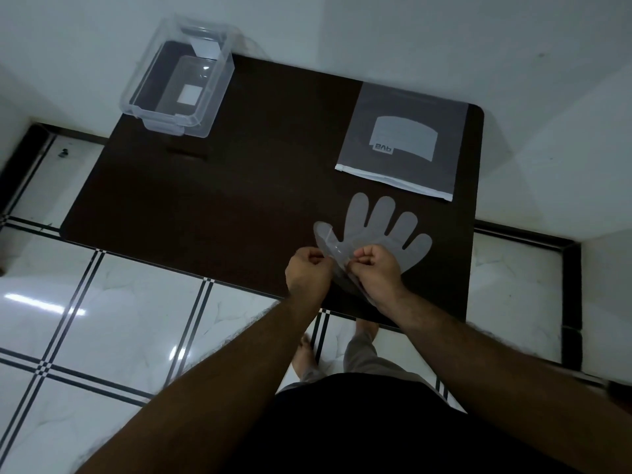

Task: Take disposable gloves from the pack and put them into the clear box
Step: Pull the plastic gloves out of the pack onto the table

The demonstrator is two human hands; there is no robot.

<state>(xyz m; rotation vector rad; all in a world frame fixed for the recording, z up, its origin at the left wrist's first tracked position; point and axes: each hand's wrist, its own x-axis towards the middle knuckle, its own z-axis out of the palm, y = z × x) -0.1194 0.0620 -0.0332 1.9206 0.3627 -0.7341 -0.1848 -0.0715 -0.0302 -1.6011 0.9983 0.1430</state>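
A translucent disposable glove (379,224) lies flat on the dark table (212,200) near its front edge, fingers spread toward the far side. My left hand (307,271) and my right hand (376,271) both pinch the glove's cuff end, which lifts and curls a little between them. The grey glove pack (403,142) lies flat at the back right, its open white edge facing me. The clear box (181,77) stands open at the back left corner, with a smaller clear piece and a white label inside.
The table stands against a white wall. White floor tiles with black stripes surround it. My legs and feet show below the table's front edge.
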